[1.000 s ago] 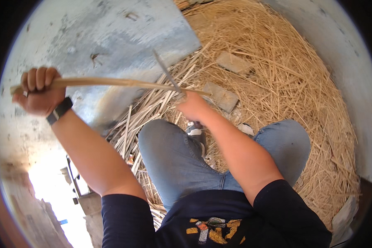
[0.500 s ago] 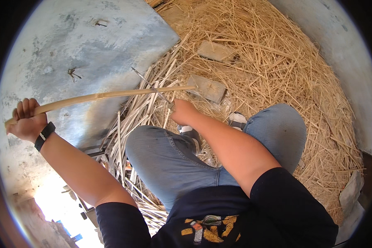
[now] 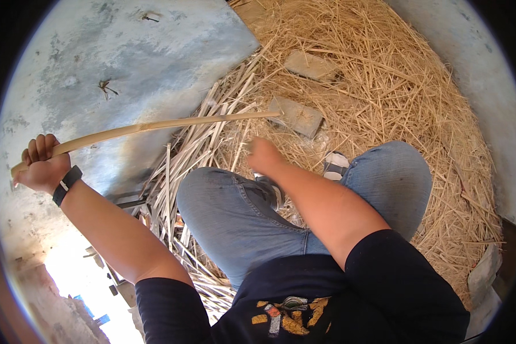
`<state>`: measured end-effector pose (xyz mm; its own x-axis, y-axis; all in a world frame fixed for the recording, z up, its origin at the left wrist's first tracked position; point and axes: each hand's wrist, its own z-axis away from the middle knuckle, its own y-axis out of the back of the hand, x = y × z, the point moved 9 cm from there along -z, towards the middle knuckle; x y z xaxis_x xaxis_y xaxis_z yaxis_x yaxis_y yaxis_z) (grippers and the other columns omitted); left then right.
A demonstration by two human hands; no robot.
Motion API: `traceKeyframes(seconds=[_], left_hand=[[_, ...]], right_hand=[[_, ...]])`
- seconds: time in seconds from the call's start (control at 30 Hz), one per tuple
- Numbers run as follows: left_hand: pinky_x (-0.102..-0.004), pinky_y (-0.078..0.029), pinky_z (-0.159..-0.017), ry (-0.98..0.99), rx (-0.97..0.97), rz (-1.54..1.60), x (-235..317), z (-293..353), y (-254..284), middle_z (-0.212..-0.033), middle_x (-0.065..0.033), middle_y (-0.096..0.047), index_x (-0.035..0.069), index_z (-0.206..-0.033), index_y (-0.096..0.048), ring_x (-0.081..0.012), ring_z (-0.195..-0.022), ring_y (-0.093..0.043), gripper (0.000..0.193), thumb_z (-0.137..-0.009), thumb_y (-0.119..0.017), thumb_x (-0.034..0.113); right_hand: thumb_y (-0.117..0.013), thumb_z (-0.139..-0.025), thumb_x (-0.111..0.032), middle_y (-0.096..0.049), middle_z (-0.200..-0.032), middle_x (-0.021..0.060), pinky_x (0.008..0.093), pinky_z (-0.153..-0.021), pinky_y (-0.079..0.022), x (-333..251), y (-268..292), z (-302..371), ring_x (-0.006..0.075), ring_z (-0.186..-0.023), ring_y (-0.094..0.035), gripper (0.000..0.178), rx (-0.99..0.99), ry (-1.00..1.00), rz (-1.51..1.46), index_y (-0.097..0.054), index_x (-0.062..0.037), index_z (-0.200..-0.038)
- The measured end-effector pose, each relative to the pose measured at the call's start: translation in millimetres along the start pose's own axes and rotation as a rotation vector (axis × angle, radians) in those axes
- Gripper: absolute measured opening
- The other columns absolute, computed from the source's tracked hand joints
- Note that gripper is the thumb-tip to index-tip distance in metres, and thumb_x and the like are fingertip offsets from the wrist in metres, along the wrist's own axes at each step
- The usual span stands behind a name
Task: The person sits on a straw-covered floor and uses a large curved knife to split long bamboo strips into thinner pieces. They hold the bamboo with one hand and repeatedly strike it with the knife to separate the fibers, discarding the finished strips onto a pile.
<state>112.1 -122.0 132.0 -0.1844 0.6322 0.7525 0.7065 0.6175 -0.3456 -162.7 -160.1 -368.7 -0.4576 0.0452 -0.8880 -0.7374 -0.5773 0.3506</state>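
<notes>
Straw (image 3: 401, 120) beneath, hands (image 3: 43, 164) wide apart

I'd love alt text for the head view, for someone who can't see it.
The left hand grips one end of a long, curved, pale strip. The right hand is near jeans-clad knees; its grip is unclear. Straw-like scraps lie around the shoes.

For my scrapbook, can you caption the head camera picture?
Left hand grips a long curved strip; two blocks lie amid straw.
</notes>
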Motion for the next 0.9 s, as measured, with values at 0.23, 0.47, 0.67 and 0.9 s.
traceKeyframes(seconds=[0.23, 0.47, 0.67, 0.9], left_hand=[[-0.0252, -0.019, -0.045, 0.008, 0.010, -0.028, 0, -12, 16, -0.055, 0.0015, -0.026, 0.014, -0.066, -0.034, -0.0121, -0.047, -0.021, 0.067, -0.090, -0.035, 0.077], [-0.0253, -0.021, -0.046, 0.127, -0.320, 0.185, -6, -43, -1, -0.054, 0.0015, -0.026, 0.014, -0.062, -0.033, -0.0119, -0.047, -0.022, 0.069, -0.089, -0.032, 0.078], [-0.0253, -0.024, -0.048, 0.214, -0.476, 0.248, -6, -36, -26, -0.052, 0.0051, -0.030, 0.017, -0.057, -0.034, -0.0104, -0.047, -0.028, 0.064, -0.086, -0.042, 0.073], [-0.0240, -0.032, -0.048, 0.327, -0.682, 0.390, -10, -48, -35, -0.048, 0.0106, -0.036, 0.022, -0.053, -0.037, -0.0069, -0.044, -0.035, 0.069, -0.079, -0.042, 0.085]], right_hand=[[-0.062, -0.080, -0.010, -0.068, -0.108, 0.0211, 0.0439, -0.088, -0.054, -37, 20, -8, 0.0373, -0.103, -0.066, 0.034, -0.029, 0.085, 0.098, -0.065, -0.0016, -0.113], [-0.061, -0.085, -0.015, -0.065, -0.097, 0.0207, 0.0431, -0.080, -0.054, -156, 41, 28, 0.0306, -0.087, -0.066, 0.032, -0.255, 0.349, -0.222, -0.058, 0.0045, -0.110], [-0.062, -0.082, -0.011, -0.068, -0.096, 0.0212, 0.0419, -0.077, -0.056, 2, 31, -2, 0.0316, -0.084, -0.068, 0.029, -0.190, -0.330, -0.334, -0.065, 0.0028, -0.107], [-0.065, -0.080, -0.013, -0.058, -0.069, 0.0062, 0.0361, -0.053, -0.049, -99, 47, 2, 0.0179, -0.059, -0.059, 0.024, -0.353, 0.136, -0.227, -0.056, -0.0031, -0.100]])
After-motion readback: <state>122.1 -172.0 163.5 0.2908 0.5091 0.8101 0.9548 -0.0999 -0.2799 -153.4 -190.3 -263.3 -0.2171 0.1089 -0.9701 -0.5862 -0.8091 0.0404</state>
